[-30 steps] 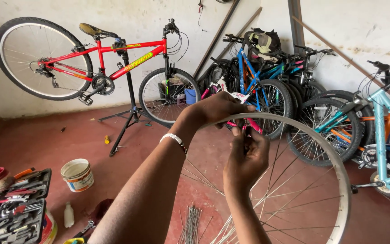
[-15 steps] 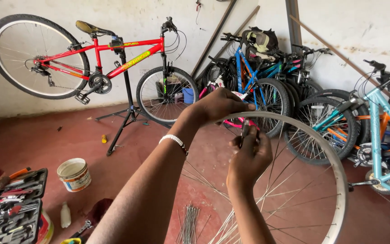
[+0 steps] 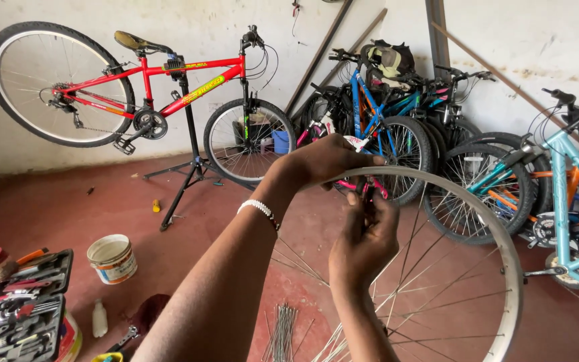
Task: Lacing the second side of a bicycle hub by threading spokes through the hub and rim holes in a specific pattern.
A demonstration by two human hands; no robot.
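Note:
A bare silver bicycle rim (image 3: 504,268) with loose spokes stands upright in front of me. My left hand (image 3: 323,161) grips the top of the rim, a white bead bracelet on the wrist. Just below it, my right hand (image 3: 364,240) pinches a spoke (image 3: 367,193) where it meets the rim's inner edge. Several spokes fan down from the rim toward a hub hidden below the frame.
A red bicycle (image 3: 149,100) hangs on a repair stand (image 3: 189,167) at the back left. Several bikes (image 3: 397,107) lean at the back wall, a light blue one (image 3: 571,194) at right. On the floor: loose spokes (image 3: 281,330), white bucket (image 3: 112,258), open tool case (image 3: 18,302).
My right hand has shifted slightly upward along the spoke toward the rim. The left hand keeps its grip on the rim top. The view has drifted a little.

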